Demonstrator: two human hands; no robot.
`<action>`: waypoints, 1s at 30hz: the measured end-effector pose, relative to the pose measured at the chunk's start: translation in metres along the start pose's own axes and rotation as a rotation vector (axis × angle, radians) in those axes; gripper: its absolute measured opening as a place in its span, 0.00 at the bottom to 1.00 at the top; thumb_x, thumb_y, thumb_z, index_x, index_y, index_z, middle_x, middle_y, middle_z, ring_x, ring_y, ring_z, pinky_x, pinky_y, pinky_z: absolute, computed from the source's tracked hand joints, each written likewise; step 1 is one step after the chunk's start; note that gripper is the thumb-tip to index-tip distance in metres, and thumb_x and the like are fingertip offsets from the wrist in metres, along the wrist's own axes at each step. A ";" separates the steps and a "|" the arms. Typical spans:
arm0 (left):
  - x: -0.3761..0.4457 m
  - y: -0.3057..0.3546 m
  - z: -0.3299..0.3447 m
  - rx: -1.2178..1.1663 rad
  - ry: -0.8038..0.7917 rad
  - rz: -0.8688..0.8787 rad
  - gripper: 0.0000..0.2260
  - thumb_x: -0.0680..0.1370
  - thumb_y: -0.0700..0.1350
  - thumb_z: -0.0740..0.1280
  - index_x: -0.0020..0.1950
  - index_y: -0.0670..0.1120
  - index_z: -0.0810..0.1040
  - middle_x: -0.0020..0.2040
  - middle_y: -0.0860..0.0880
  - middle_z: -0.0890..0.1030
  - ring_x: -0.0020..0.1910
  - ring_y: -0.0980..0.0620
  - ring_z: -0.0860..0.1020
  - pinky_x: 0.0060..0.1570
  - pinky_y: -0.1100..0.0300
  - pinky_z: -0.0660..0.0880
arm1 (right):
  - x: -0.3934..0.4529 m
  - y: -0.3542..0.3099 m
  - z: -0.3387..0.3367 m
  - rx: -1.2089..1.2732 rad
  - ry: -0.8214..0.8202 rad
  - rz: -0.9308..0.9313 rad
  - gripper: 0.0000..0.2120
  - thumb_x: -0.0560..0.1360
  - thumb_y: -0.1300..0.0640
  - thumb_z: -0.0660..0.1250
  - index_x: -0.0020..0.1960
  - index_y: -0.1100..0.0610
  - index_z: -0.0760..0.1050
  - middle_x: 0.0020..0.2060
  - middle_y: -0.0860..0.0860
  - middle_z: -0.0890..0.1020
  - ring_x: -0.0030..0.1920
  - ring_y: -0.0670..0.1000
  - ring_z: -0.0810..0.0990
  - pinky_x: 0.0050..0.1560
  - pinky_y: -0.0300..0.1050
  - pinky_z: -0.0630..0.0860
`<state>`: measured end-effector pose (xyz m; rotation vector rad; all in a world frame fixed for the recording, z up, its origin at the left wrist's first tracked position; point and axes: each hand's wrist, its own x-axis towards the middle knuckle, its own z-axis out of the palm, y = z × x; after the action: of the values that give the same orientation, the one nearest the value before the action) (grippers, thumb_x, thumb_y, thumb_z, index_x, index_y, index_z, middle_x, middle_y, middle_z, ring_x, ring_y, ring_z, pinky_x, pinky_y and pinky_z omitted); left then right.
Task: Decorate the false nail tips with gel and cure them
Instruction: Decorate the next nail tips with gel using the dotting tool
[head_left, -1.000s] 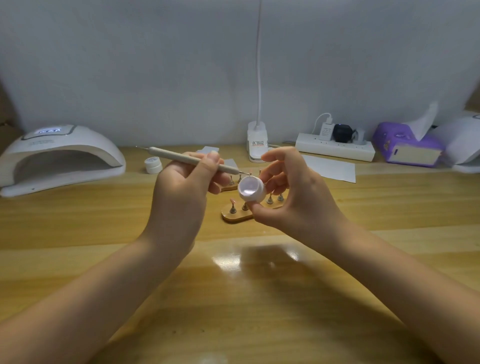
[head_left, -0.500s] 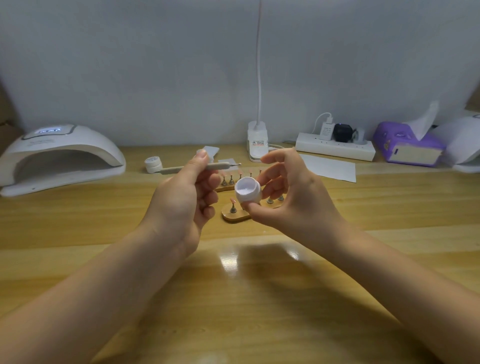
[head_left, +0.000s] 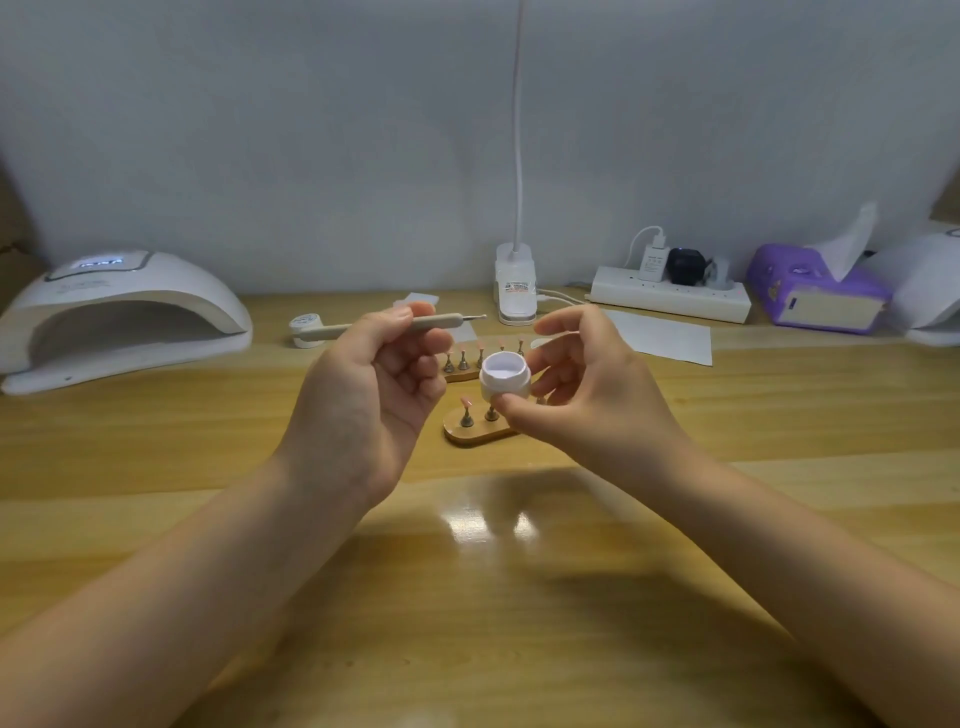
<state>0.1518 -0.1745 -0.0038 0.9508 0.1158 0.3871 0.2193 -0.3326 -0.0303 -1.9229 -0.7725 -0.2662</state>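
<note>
A pen (head_left: 395, 326) is pinched by the left hand (head_left: 371, 384); an open jar (head_left: 505, 376), seemingly of gel, is gripped by the right hand (head_left: 582, 384).

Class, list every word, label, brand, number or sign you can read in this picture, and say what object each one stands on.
No text can be read for certain.
Nail lamp: lit display on top, characters blurred.
Lamp clip base: label with red and dark print, too small to read.
Small white jar lid on the table: faint marking, unreadable.
Purple tissue box: small pictures, no legible words.
Gel jar in the right hand: no label visible.
</note>
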 end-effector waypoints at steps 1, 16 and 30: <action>0.000 -0.001 -0.001 0.009 -0.004 0.012 0.09 0.79 0.40 0.59 0.46 0.42 0.78 0.32 0.47 0.79 0.29 0.55 0.74 0.28 0.65 0.71 | 0.001 0.002 -0.001 0.000 0.006 0.026 0.29 0.65 0.49 0.78 0.59 0.49 0.66 0.43 0.44 0.78 0.42 0.44 0.78 0.41 0.39 0.79; 0.008 -0.021 -0.021 0.127 0.139 0.023 0.11 0.79 0.40 0.60 0.44 0.47 0.82 0.34 0.49 0.81 0.31 0.56 0.78 0.34 0.63 0.74 | 0.019 0.060 -0.043 -0.237 0.228 0.354 0.24 0.71 0.47 0.73 0.61 0.52 0.66 0.49 0.46 0.75 0.54 0.53 0.75 0.53 0.51 0.76; 0.014 -0.032 -0.030 0.163 0.144 0.016 0.10 0.79 0.40 0.61 0.46 0.46 0.81 0.34 0.49 0.82 0.33 0.56 0.80 0.39 0.58 0.76 | 0.014 0.068 -0.030 -0.460 0.038 0.465 0.34 0.72 0.50 0.70 0.72 0.56 0.59 0.64 0.54 0.73 0.67 0.57 0.66 0.63 0.51 0.68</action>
<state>0.1653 -0.1630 -0.0456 1.0841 0.2746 0.4660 0.2769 -0.3728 -0.0583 -2.4571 -0.2278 -0.2013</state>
